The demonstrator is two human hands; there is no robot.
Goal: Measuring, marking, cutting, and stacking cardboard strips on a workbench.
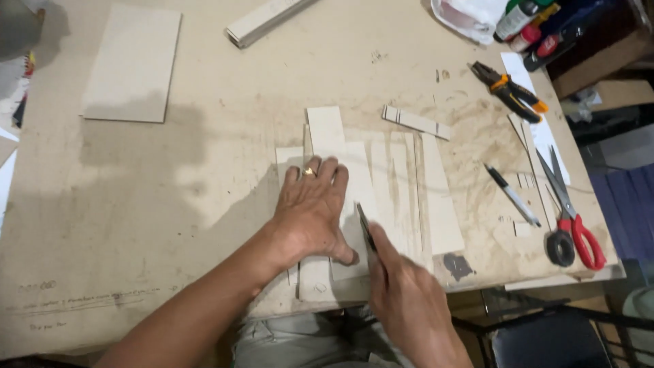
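Head view: a long, pale strip of thin board (pixel 325 136) is laid flat on the worn wooden workbench (pixel 204 204), running from near the front edge away from the person, over and beside other pale sheets (pixel 381 184). It is pinned by the left hand (pixel 310 208), pressed palm-down with fingers spread flat; nothing is enclosed by that hand, it only bears down. A ring is worn on one finger. The right hand (pixel 409 300) is closed around a slim knife (pixel 366 228), whose dark blade is set against the sheet just beside the left thumb.

The board is judged light, thin and fairly stiff, yet easily bent or snapped across its width; it would likely slide on the smooth sheets beneath unless held down. It would best be held by broad flat pressure close to the cut line, with fingertips kept clear of the blade.

Further right, narrow offcuts (pixel 439 197) lie side by side, one marked strip (pixel 415 123) lies apart, and a pen (pixel 512 195), red-handled scissors (pixel 575 218), a tape roll (pixel 561 247) and orange-handled pliers (pixel 509 90) are spread out. A larger board (pixel 133 65) rests far left.
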